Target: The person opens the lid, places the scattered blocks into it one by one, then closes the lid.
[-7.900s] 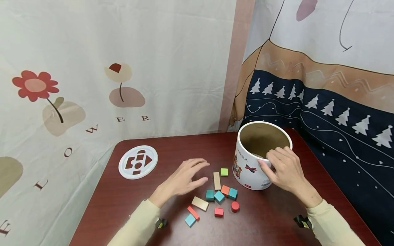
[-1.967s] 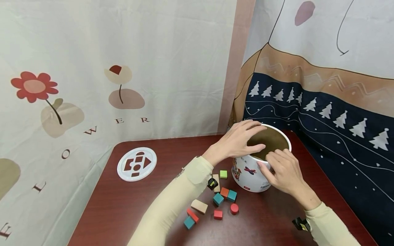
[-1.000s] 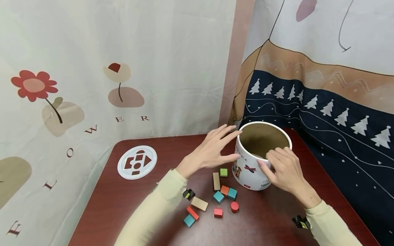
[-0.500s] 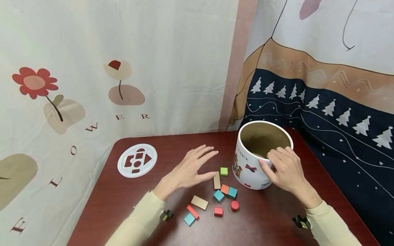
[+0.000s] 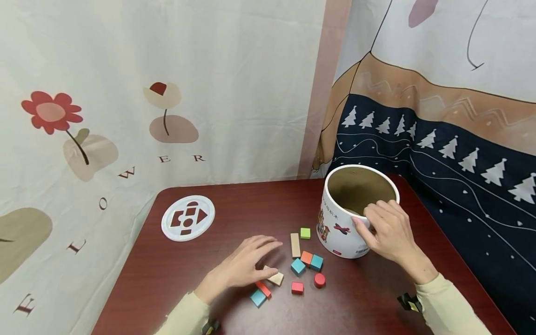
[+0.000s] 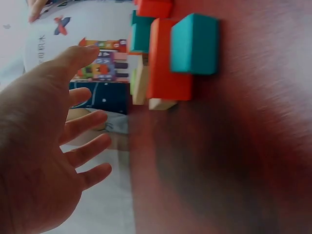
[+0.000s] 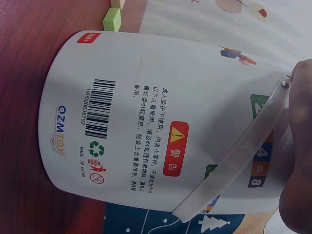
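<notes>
My left hand [image 5: 261,258] hovers low over the loose wooden blocks, its fingers straight and its thumb beside a tan block [image 5: 276,278]. In the left wrist view its spread fingers [image 6: 85,124] hold nothing, and a teal block [image 6: 194,44] and a red block [image 6: 163,61] lie just ahead. My right hand [image 5: 370,219] grips the near rim of the white toy bucket [image 5: 335,228], thumb outside and fingers hooked over the edge. The right wrist view shows the bucket's printed wall [image 7: 146,122] and its clear handle [image 7: 234,161].
Green [image 5: 305,233], orange [image 5: 306,257], teal [image 5: 298,266], red [image 5: 297,288] and blue [image 5: 258,298] blocks, a tan bar [image 5: 295,245] and a red cylinder [image 5: 319,280] lie left of the bucket. A white shape-sorter lid [image 5: 188,217] lies at the far left of the dark red table [image 5: 234,209].
My left hand drew back from the bucket's mouth and came down over the tan block. One teal block seen at first is gone from the table. My right hand stayed on the rim.
</notes>
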Motion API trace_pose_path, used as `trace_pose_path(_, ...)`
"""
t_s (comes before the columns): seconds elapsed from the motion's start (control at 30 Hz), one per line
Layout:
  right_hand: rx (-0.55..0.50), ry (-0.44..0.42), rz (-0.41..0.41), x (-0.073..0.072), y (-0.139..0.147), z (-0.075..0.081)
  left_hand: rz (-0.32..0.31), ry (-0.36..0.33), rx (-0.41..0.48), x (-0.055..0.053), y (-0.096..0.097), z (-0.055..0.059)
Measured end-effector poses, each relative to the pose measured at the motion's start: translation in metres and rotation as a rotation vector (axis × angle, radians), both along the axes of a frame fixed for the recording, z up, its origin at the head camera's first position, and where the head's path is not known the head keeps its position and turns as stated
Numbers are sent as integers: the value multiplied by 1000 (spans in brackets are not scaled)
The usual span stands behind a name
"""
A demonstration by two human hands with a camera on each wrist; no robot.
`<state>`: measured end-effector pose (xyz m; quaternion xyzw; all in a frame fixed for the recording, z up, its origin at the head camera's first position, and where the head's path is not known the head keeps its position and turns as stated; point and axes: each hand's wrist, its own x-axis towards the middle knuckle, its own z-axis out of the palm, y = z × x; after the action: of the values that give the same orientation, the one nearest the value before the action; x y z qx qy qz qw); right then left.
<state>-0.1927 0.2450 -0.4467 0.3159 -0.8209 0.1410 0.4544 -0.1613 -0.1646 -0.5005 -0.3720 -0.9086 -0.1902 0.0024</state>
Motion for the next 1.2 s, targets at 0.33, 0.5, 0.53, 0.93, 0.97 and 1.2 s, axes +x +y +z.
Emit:
trace_pose_path(0.33, -2, -5, -4, 1, 0, -2, 6, -69, -47, 10, 4, -20)
trace_pose_path(0.5, -5, -9, -6, 1, 1, -2, 4, -73, -67, 10, 7, -23)
trace_pose_path(0.53, -5, -10, -6, 1, 1, -2, 4, -73, -67, 10, 7, -23)
trace_pose_path(0.93, -4, 9, 5, 0, -1, 0, 15, -74, -79, 6, 9, -21)
trace_pose_path(0.97, -5, 10, 6, 0, -1, 0, 16, -66, -84, 6, 9, -21)
trace_pose_path(1.2, -3, 8, 2, 0, 0, 0, 15, -40, -102, 5, 8, -20)
